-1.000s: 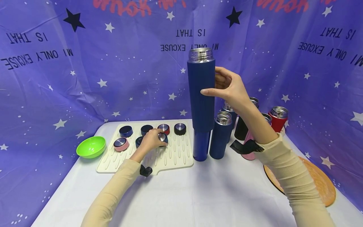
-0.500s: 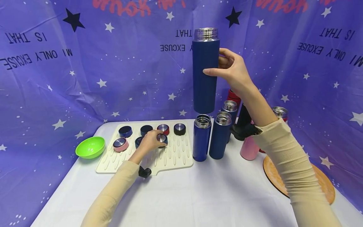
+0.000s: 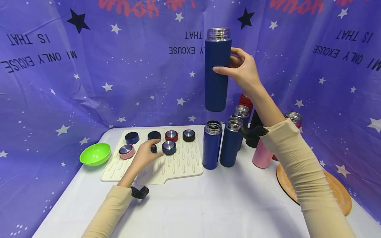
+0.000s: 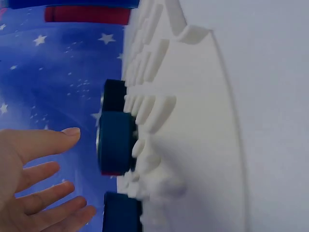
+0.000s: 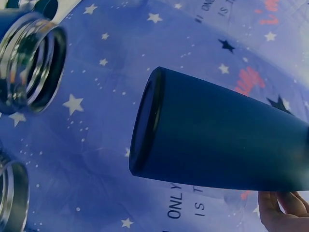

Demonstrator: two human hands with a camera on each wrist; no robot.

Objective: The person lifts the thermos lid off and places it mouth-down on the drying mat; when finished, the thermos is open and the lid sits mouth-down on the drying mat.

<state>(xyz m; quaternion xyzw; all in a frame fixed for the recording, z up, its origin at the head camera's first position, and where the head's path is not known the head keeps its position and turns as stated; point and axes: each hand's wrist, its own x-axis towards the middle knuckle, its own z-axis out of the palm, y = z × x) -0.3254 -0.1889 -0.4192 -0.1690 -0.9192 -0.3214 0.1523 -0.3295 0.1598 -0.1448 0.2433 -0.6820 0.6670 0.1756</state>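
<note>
My right hand [image 3: 245, 71] grips a tall dark blue thermos bottle [image 3: 217, 76] without a lid, upright in the air, its silver threaded neck on top. The right wrist view shows the bottle's flat base [image 5: 145, 125]. Over the cream drying mat [image 3: 180, 170], my left hand [image 3: 144, 153] has its thumb and fingers apart. A dark blue lid with a silver top [image 3: 169, 148] lies just right of its fingertips; the left wrist view shows a gap between that hand and the lid [image 4: 115, 143]. Another dark blue lid [image 3: 153, 148] is partly hidden behind the fingers.
Pink [image 3: 127, 151], red [image 3: 171, 136], black [image 3: 189, 135] and blue lids [image 3: 132, 138] lie on the mat. Open bottles, one shiny blue [image 3: 212, 148] and one dark blue [image 3: 230, 147], stand below the raised bottle, with several more behind. A green bowl [image 3: 95, 154] sits left, an orange round board [image 3: 336, 190] right.
My right hand has lifted the dark blue thermos bottle up and slightly right, clear of the shiny blue one. My left hand has let go of the silver-topped lid and drawn back left.
</note>
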